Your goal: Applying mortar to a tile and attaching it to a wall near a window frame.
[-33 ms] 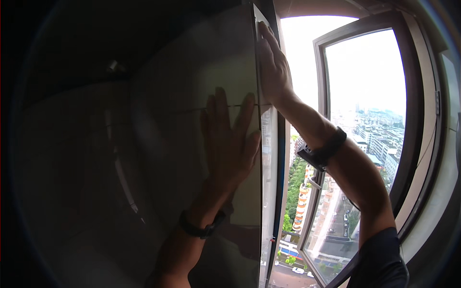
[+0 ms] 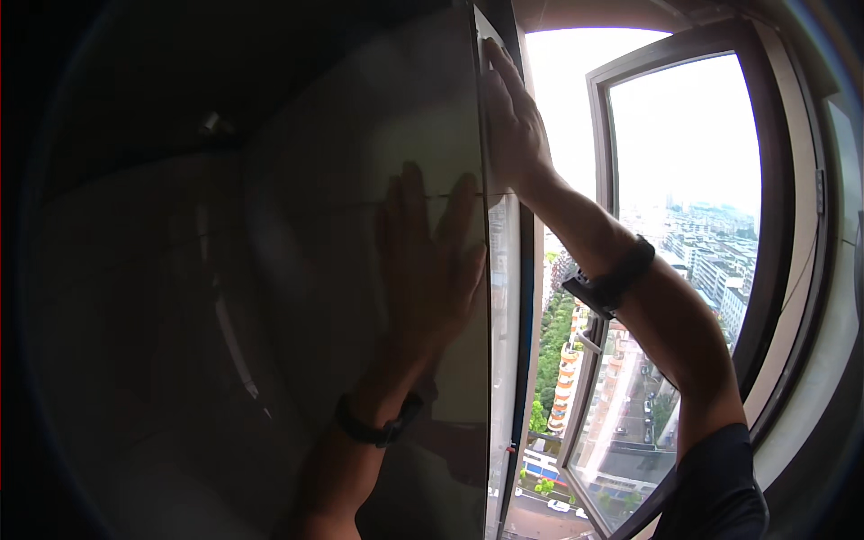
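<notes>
From my head view, the relation that matters is at the upright corner edge (image 2: pixel 487 360) of a dark glossy panel (image 2: pixel 441 117). It may be a tiled wall; the gloom is too deep for me to be sure. The panel's face lies to the left of that edge and its narrow side face (image 2: pixel 500 360) to the right, and the long axis of the edge runs upright.

My left hand (image 2: pixel 427 270) rests flat on the dark face, thumb close to the edge. My right hand (image 2: pixel 517 135) lies along the side face, higher up and directly at the edge, so it is the nearer of the 2. On the left the fingers are released, spread and grasping nothing; on the right they are stretched out rather than clenched — I cannot tell whether anything thin sits under that palm.

Counting: 2 hands, 2 dark wristbands (image 2: pixel 621 279), 1 corner edge, 1 horizontal seam (image 2: pixel 342 209) that I can make out across the face, 1 dark sleeve (image 2: pixel 715 477) at the near right. Farther right stands 1 angled window sash (image 2: pixel 601 144) with 1 pale handle (image 2: pixel 589 342) — beyond it, far below, trees (image 2: pixel 555 360) and more buildings (image 2: pixel 729 261) than I can count.
</notes>
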Available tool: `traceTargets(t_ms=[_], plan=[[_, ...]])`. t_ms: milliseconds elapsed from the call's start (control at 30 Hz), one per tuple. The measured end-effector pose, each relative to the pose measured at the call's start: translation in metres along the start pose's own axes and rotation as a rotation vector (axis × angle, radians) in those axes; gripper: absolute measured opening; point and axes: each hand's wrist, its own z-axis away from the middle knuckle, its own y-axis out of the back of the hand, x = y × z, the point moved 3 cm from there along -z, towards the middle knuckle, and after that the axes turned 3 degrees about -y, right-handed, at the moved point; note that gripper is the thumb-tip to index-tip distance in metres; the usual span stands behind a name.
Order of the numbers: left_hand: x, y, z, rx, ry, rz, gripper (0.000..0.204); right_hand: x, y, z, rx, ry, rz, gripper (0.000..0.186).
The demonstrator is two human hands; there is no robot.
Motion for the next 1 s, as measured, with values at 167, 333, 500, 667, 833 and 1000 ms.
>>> traceTargets(t_ms=[167,333,500,667,833,1000], plan=[[-0.012,0.009,0.002,0.032,-0.023,0.093,0.057,-0.011,0.008,-0.023,-0.161,-0.173,-0.051,0.058],[-0.009,0.003,0.001,0.032,-0.03,0.082,0.057,0.013,-0.011,-0.053,0.011,0.039,0.183,0.057],[-0.008,0.004,0.0,0.013,-0.027,0.075,0.059,0.019,-0.01,-0.047,0.084,0.051,0.054,0.058],[-0.009,0.008,0.0,0.007,0.001,0.091,0.06,0.003,-0.012,-0.045,0.003,-0.025,-0.009,0.059],[-0.007,0.008,0.0,-0.012,0.003,0.064,0.06,0.009,-0.011,-0.047,0.042,-0.02,0.03,0.056],[-0.006,0.008,0.0,-0.012,0.012,0.085,0.061,0.001,-0.01,-0.047,0.002,0.086,0.001,0.058]])
